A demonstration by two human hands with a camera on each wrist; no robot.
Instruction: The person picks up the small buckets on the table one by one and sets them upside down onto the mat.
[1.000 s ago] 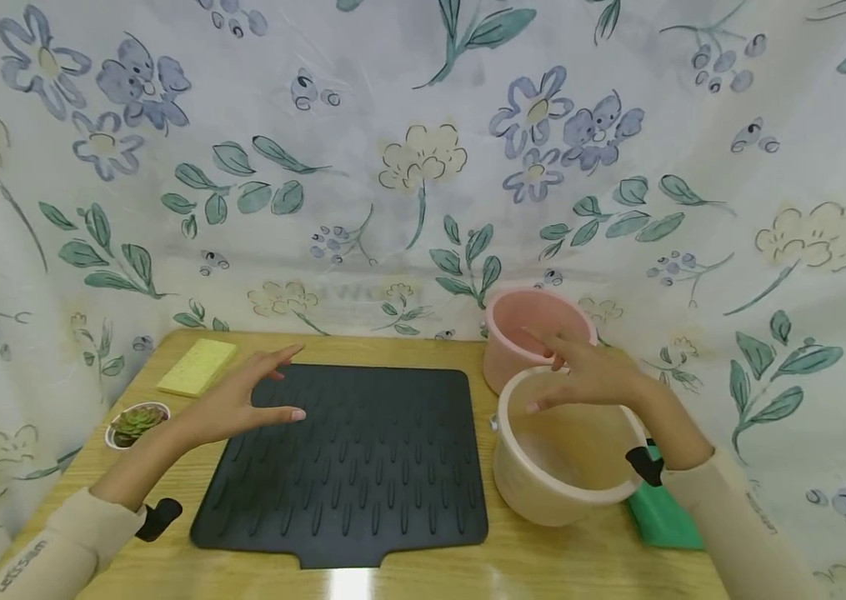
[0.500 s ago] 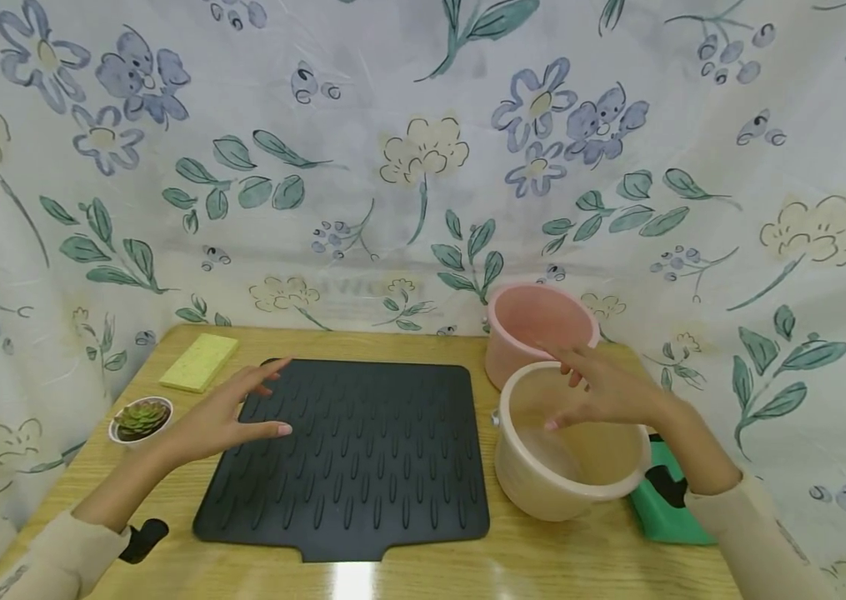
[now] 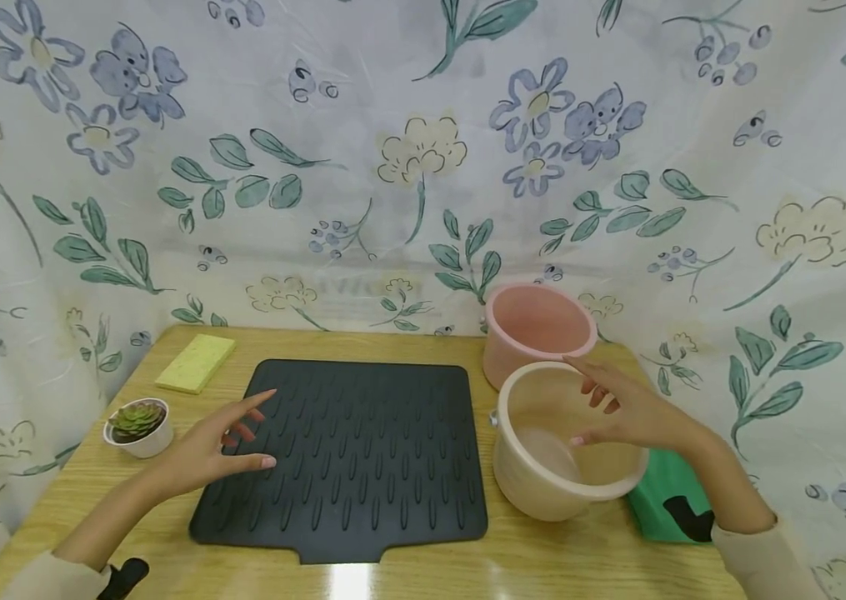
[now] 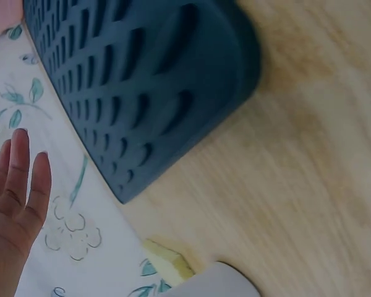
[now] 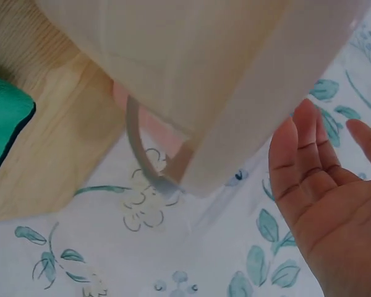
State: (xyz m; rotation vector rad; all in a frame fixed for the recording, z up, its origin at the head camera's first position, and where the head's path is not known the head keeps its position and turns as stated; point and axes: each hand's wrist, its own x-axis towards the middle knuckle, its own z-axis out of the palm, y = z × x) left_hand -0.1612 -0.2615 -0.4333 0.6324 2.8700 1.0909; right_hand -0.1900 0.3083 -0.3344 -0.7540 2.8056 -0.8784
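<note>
My left hand (image 3: 201, 454) hovers over the left edge of a dark ribbed mat (image 3: 362, 458), thumb and fingers spread apart, holding nothing. In the left wrist view, the fingers of that hand (image 4: 15, 204) look relaxed, away from the mat (image 4: 142, 74). My right hand (image 3: 633, 412) is above the right part of a cream bucket (image 3: 543, 492), fingers loosely bent and gripping nothing. The right wrist view has the right hand (image 5: 334, 192) beside the cream bucket (image 5: 191, 68), with a gap between them. Behind the cream one stands a pink bucket (image 3: 505, 354).
A yellow sponge (image 3: 195, 363) lies at the back left of the wooden table (image 3: 423, 579). Nearer, a small potted succulent (image 3: 139, 425) stands left of my left hand. A green cloth (image 3: 666, 500) lies right of the cream bucket. A floral curtain (image 3: 362, 317) hangs behind.
Both hands have drawn back toward me and apart, the left one leftward and the right one rightward. The buckets, mat, sponge and plant stay where they were.
</note>
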